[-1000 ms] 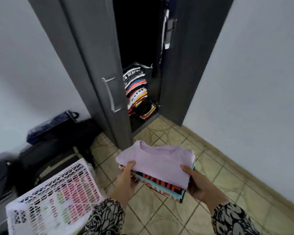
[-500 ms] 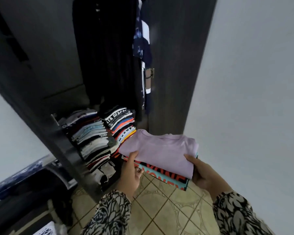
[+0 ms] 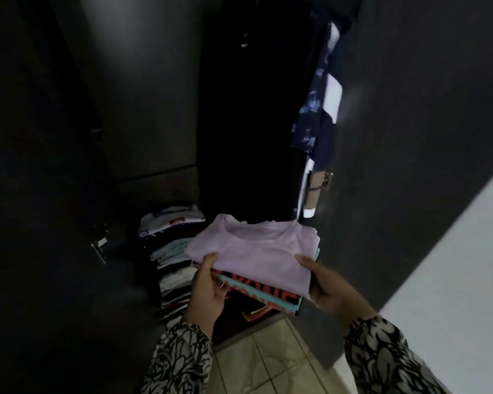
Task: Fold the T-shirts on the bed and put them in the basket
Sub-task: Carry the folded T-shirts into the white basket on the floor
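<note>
Head view: folded T-shirts [image 3: 256,251] now nearer wardrobe [image 3: 154,109].

A small stack of folded T-shirts [image 3: 254,260], topped by a lilac one, is held between both hands at the open wardrobe [image 3: 143,109]. The left hand [image 3: 207,291] grips the stack's left edge, thumb on top; the right hand [image 3: 329,288] grips its right edge likewise. A pile of folded clothes [image 3: 172,245] is seen inside the wardrobe, just left of the stack. Dark garments [image 3: 315,115] are hung above. Patterned sleeves [image 3: 382,354] and floor tiles [image 3: 268,362] are visible below.
</note>
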